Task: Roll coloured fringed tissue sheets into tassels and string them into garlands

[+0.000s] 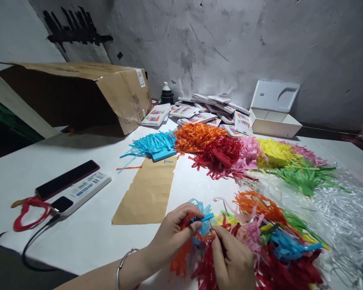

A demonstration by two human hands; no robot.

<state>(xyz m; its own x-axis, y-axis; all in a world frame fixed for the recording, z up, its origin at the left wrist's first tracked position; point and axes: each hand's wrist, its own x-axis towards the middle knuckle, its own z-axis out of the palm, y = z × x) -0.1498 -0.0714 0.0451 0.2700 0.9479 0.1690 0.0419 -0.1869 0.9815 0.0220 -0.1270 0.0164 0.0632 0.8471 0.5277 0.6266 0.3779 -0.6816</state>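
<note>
Blue paper shows between your two hands: a small tassel (pixel 207 217) held up low in the middle of the view, just left of a mixed heap (pixel 251 237) of coloured tassels. Your left hand (pixel 177 229) is closed, thumb and fingers pinching its rolled top; orange strips (pixel 180 259) hang below that hand. Your right hand (pixel 231 253) is nearly closed too, its fingertips seeming to pinch a thin strand (pixel 211 224), though it is too fine to make out well.

The piece in your fingers looks partway through, not yet done. The mixed heap has several colours together, perhaps already worked, but you can't tell how many. Beyond it, bunches sorted by colour, from blue (pixel 153 144) and orange (pixel 201 137) to yellow (pixel 275 152) and green (pixel 308 177), look like plenty left.

The tabletop (pixel 87 249) is white, with a sheet of brown paper (pixel 148 197), a phone (pixel 68 179) and a clear tangle of shiny strips (pixel 345 221) on it. Printed packs (pixel 214 106) are piled at the back between a cardboard box (pixel 125 90) and an open white box (pixel 274 125), before a scuffed grey wall (pixel 230 44).
</note>
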